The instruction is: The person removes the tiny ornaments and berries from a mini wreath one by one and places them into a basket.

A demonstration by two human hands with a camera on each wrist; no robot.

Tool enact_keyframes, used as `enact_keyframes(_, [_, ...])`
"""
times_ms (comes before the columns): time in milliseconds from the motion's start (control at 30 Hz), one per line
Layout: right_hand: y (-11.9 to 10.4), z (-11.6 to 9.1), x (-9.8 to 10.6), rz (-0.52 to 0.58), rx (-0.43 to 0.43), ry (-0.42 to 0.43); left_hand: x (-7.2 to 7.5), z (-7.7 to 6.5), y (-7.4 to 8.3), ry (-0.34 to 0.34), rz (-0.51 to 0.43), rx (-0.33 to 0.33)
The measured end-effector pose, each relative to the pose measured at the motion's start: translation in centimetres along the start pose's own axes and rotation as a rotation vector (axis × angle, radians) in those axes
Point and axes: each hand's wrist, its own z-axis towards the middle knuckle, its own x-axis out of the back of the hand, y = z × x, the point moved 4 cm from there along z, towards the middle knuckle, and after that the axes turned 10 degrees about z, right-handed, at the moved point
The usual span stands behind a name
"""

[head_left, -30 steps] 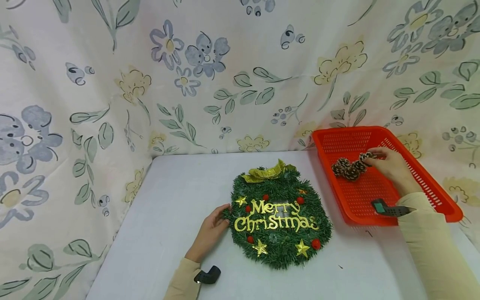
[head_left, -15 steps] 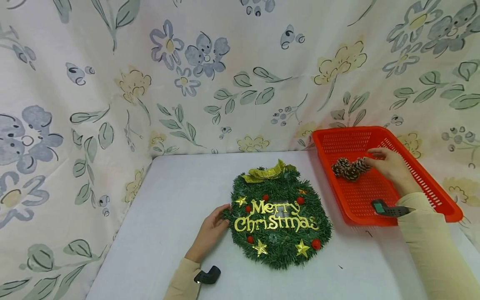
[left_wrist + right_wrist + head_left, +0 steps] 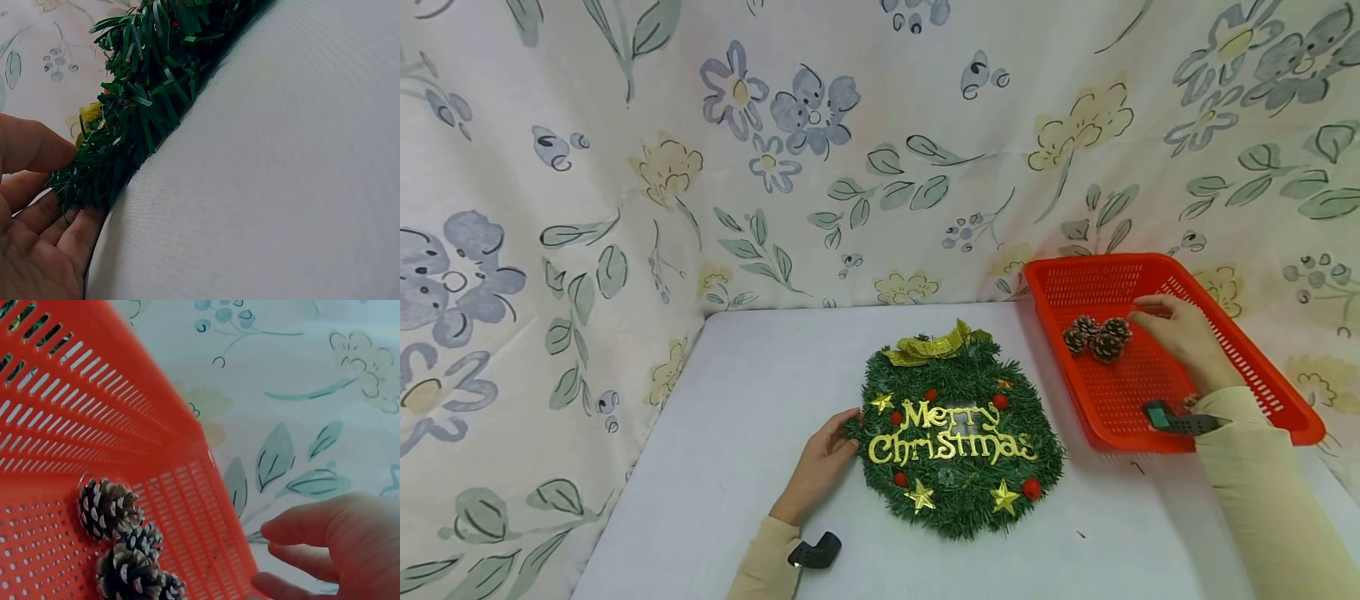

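A green tinsel wreath with gold "Merry Christmas" lettering, gold stars, red balls and a gold bow lies on the white table. My left hand grips its left edge, thumb above and fingers below the tinsel. Over the red basket, my right hand is held with parted fingers and nothing between them. Several pine cones cluster in the basket, just left of its fingertips. Another brown cone peeks out beside the wrist strap, mostly hidden by the arm.
The basket's slotted walls rise around the cones. A floral curtain hangs behind and to the left of the table. Small dark scraps lie on the table near the front right.
My right hand has let go of a pine cone, its fingers spreading. A cone now shows by the right wrist, where none showed before. The left hand and wreath stay put.
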Motion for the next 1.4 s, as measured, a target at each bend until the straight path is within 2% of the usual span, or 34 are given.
enact_keyframes(333, [-0.8,-0.2,-0.4,0.021,0.032,0.026,0.0,0.0,0.0,0.005,0.0,0.003])
enact_keyframes(600, [-2.6,-0.9,-0.8,0.032,0.129,0.031,0.0,0.1,0.0,0.008,0.016,-0.003])
enact_keyframes(933, [-5.6,-3.0,-1.9,0.093,0.216,0.017,0.0,0.1,-0.1,0.009,0.016,0.008])
enact_keyframes(1233, [-7.3,-4.3,-3.2,0.111,0.314,0.025,0.0,0.1,0.0,0.001,-0.006,-0.013])
enact_keyframes(1400, [-8.0,-5.2,-4.2,0.118,0.331,0.01,0.0,0.0,0.1,0.002,-0.01,-0.013])
